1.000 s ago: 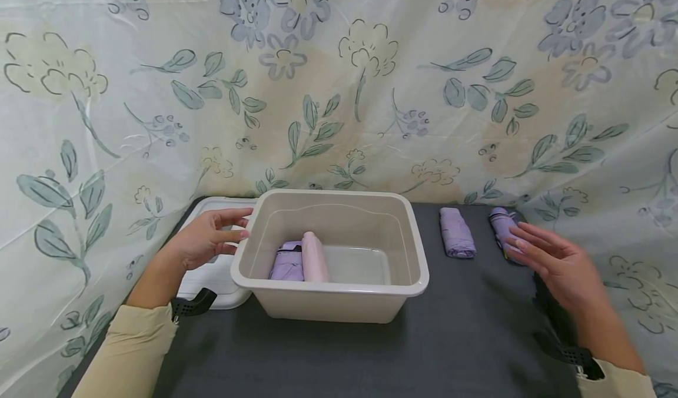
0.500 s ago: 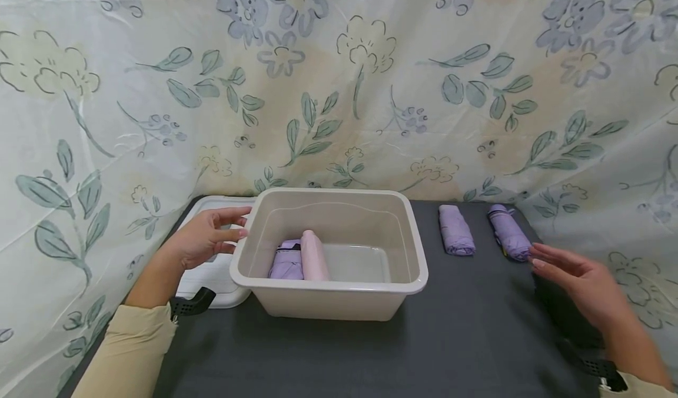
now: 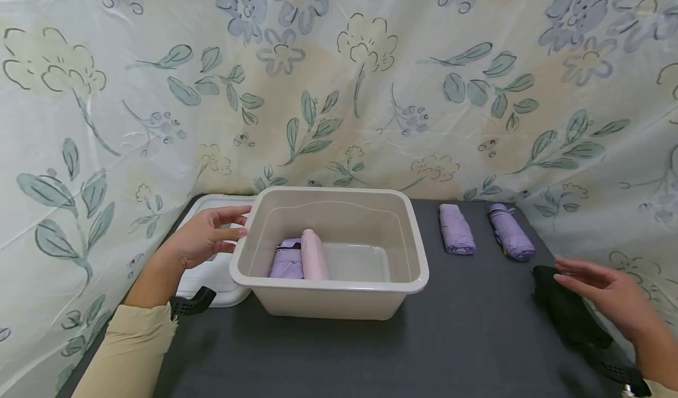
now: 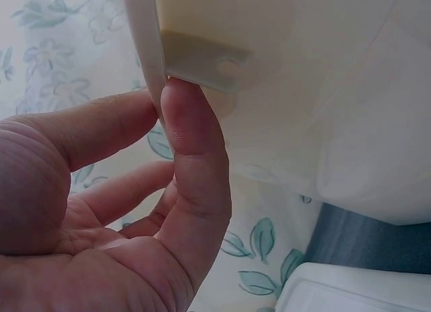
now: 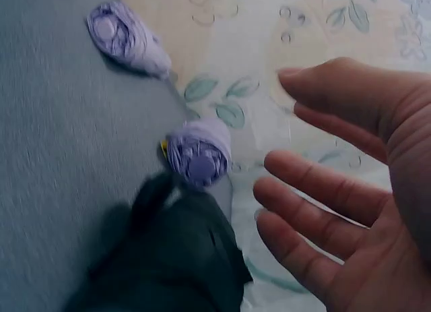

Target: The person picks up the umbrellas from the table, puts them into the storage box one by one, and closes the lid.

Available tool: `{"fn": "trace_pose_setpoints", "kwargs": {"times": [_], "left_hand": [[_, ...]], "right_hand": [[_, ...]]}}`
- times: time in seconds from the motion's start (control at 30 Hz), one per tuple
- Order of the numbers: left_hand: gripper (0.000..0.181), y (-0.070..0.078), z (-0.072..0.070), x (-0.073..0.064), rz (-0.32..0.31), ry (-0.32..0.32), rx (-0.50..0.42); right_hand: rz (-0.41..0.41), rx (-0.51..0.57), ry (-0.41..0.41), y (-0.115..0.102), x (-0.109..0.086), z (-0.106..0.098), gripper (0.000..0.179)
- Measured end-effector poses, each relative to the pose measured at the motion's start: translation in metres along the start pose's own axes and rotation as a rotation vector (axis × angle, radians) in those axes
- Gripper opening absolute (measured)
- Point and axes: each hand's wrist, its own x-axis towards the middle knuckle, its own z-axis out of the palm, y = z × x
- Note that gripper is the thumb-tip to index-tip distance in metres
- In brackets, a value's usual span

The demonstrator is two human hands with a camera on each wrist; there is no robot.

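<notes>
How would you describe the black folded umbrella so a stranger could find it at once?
Start at the beige tub on the dark table, then look right past two lilac folded umbrellas. Nearer the table's right edge, beside the open right hand, lies the black folded umbrella, the only black one.

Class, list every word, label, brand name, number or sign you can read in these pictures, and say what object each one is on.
None: no readable text shows in any view.
The beige tub, the white lid, the folded purple umbrellas and the pink one show no labels.
The curtain carries only a flower and leaf print.
</notes>
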Motion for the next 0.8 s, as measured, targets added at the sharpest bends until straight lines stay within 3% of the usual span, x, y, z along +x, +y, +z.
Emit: {"fn": "trace_pose_setpoints", "kwargs": {"times": [0.3, 0.53, 0.8], "left_hand": [[0.068, 0.001, -0.001, 0.001, -0.008, 0.000, -0.001], [0.068, 0.000, -0.001, 0.002, 0.000, -0.003, -0.011], [0.068, -0.002, -0.002, 0.003, -0.003, -0.004, -0.008]], "right_hand": [[0.049, -0.046, -0.094, 0.020, 0.002, -0.004, 0.075], [0.122, -0.054, -0.162, 0.043, 0.012, -0.002, 0.090], [0.161, -0.022, -0.329, 0.044, 0.015, -0.006, 0.085]]}}
